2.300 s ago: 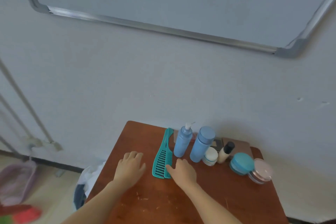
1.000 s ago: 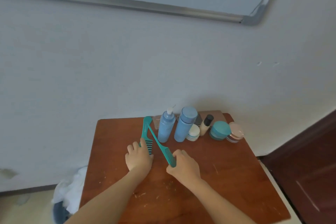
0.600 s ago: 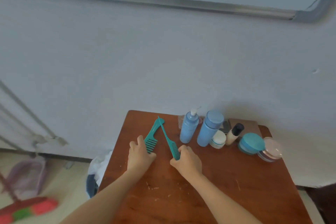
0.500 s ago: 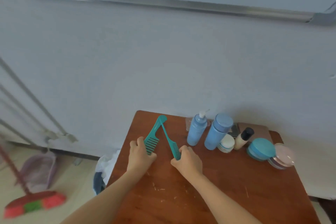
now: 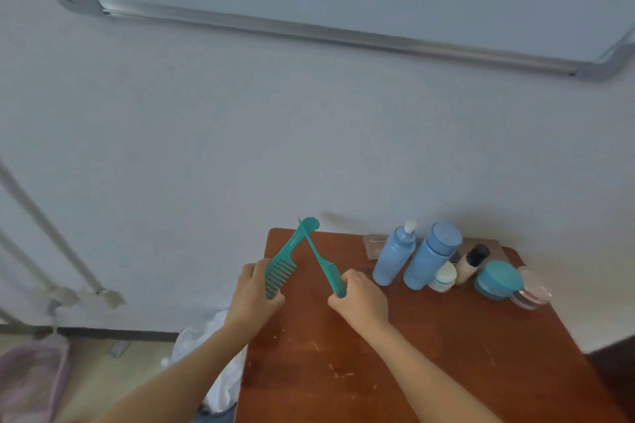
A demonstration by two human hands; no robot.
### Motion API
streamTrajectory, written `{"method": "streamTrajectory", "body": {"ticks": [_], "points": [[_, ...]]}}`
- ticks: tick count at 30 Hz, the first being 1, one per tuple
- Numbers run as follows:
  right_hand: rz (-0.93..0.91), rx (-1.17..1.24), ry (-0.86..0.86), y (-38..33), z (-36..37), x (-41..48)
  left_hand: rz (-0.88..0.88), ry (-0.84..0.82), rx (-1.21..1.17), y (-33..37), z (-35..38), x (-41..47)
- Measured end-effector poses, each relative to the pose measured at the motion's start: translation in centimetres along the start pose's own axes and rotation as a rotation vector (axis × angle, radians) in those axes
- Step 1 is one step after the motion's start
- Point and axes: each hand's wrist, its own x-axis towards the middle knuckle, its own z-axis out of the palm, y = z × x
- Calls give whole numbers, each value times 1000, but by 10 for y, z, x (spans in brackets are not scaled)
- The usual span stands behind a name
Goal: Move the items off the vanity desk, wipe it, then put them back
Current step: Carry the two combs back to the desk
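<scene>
Clearing step: both combs in hand, everything else not yet moved.

I see the brown tabletop with a blue pump bottle, a taller blue bottle and a teal jar along the wall. The left hand has its fingers clamped on the wide-tooth comb, and the right hand is clamped on the tail comb. The handles cross over the far-left corner. Next, I judge, both combs need carrying off the tabletop.
</scene>
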Motion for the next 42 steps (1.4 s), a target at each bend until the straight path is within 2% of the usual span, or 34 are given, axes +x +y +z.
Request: {"method": "streamTrajectory", "body": {"ticks": [9, 16, 21, 25, 31, 37, 42], "points": [[442, 65, 222, -42, 14, -96, 372, -265, -55, -20, -39, 3], [831, 52, 303, -38, 13, -227, 536, -550, -156, -2, -28, -68], [1052, 21, 343, -39, 17, -318, 734, -717, -166, 8, -4, -132], [1248, 53, 402, -42, 25, -410, 868, -828, -161, 32, 16, -202], [1537, 138, 528, -54, 42, -569, 1034, -995, -206, 59, 26, -354], [1680, 163, 650, -71, 57, -718, 1046, -1080, -248, 61, 5, -507], [1778, 204, 726, -95, 81, -816, 1129, -1190, -248, 53, -1, -612]]}}
